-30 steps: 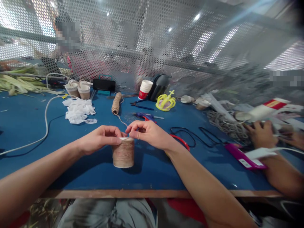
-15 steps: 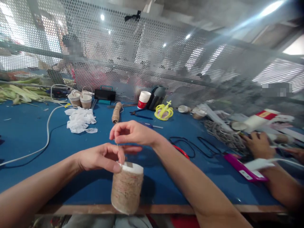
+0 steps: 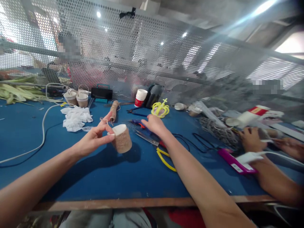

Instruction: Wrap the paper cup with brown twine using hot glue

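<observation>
My left hand (image 3: 98, 137) pinches the rim of a twine-wrapped paper cup (image 3: 123, 141), tilted and held above the blue table. A loose end of twine (image 3: 108, 122) sticks up by my fingertips. My right hand (image 3: 155, 125) is stretched forward, its fingers closed around the blue handle of small pliers (image 3: 136, 122) with an orange patch. Their jaws point left; part of the handles is hidden by the hand. Scissors (image 3: 152, 141) with yellow and red handles lie beside my right forearm, which partly covers them.
Behind my hands are a twine roll (image 3: 114, 110), stacked paper cups (image 3: 140, 97), a dark kettle (image 3: 154, 95) and a yellow crown (image 3: 160, 109). White cloth (image 3: 76, 117) and a white cable (image 3: 44, 126) lie left. At right, another person's hand (image 3: 253, 139) works near grey cord and a purple power strip (image 3: 235, 161).
The cup has been lifted and moved forward, tilting in my left hand. My right hand has left the twine and reached right to the pliers. The scissors have come into view.
</observation>
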Demonstrator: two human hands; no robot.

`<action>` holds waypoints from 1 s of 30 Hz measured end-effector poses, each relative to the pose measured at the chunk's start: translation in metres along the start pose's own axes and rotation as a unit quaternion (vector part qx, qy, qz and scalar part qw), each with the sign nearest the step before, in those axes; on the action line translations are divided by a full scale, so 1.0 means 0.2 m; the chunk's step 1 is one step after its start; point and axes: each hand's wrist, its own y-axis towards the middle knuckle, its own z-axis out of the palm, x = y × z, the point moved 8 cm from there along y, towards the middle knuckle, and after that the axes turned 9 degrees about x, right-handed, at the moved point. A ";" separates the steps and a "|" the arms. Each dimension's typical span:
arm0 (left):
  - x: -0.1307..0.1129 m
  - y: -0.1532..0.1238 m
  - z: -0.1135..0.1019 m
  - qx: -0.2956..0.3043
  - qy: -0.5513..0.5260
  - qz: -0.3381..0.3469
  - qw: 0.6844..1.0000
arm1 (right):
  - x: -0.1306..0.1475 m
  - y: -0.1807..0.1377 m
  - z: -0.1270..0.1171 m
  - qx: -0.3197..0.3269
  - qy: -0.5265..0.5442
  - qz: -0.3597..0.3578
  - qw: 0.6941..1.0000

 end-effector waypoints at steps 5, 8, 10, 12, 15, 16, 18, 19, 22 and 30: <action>0.04 0.02 -0.01 -0.026 0.029 -0.009 0.999 | -0.15 0.04 0.06 0.056 -0.086 0.065 0.993; 0.07 0.02 -0.01 -0.023 0.043 -0.024 0.999 | -0.17 0.04 0.09 0.077 -0.093 0.074 0.990; 0.10 0.02 0.00 -0.017 0.050 -0.031 0.998 | -0.18 0.04 0.10 0.086 -0.083 0.075 0.990; 0.13 0.02 0.01 -0.007 0.053 -0.034 0.998 | -0.18 0.03 0.10 0.085 -0.061 0.072 0.992; 0.15 0.02 0.01 0.004 0.059 -0.032 0.998 | -0.16 0.00 0.08 0.054 -0.003 0.049 0.997; 0.15 0.02 0.01 0.006 0.062 -0.032 0.998 | -0.14 -0.03 0.06 0.037 0.021 0.033 0.999; 0.15 0.02 0.00 0.012 0.062 -0.034 0.997 | -0.09 -0.09 0.02 0.005 0.075 -0.010 0.997; 0.15 0.02 0.00 0.013 0.060 -0.037 0.997 | -0.06 -0.14 0.00 -0.002 0.103 -0.034 0.994; 0.16 0.02 -0.02 0.005 0.048 -0.047 0.998 | 0.03 -0.29 0.00 0.029 0.181 -0.087 0.979; 0.15 0.02 -0.02 0.011 0.070 -0.035 0.997 | 0.18 -0.58 0.13 0.048 0.232 -0.193 0.952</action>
